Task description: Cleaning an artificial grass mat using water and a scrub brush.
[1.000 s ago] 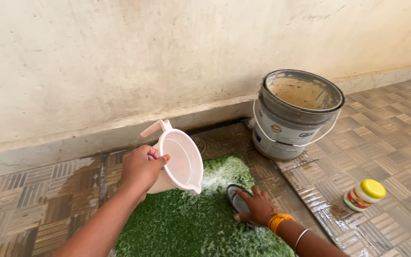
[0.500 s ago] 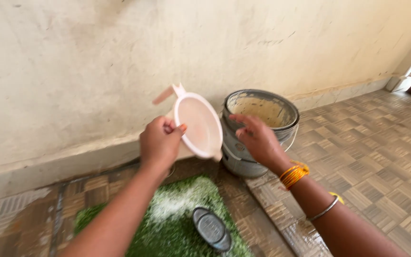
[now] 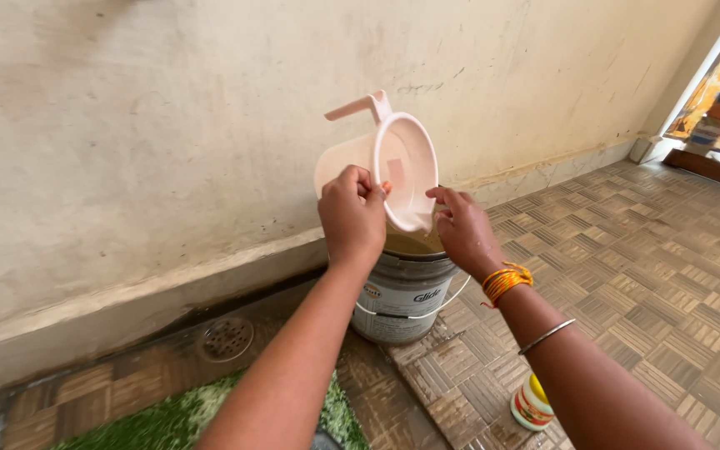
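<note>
Hands [image 3: 352, 218] on smooth pink jug [image 3: 393, 171]

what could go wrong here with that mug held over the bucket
The pink mug is tilted on its side above the bucket, held only at its rim by the left hand and right hand; it could slip and drop in. The bucket holds murky water nearly to the brim, so a drop or a hasty dip could splash the tiled floor. The small yellow-capped bottle stands close below the right arm and might get knocked over.

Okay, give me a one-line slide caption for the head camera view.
Both hands, left hand and right hand, hold a pink plastic jug tilted above a grey bucket.
</note>
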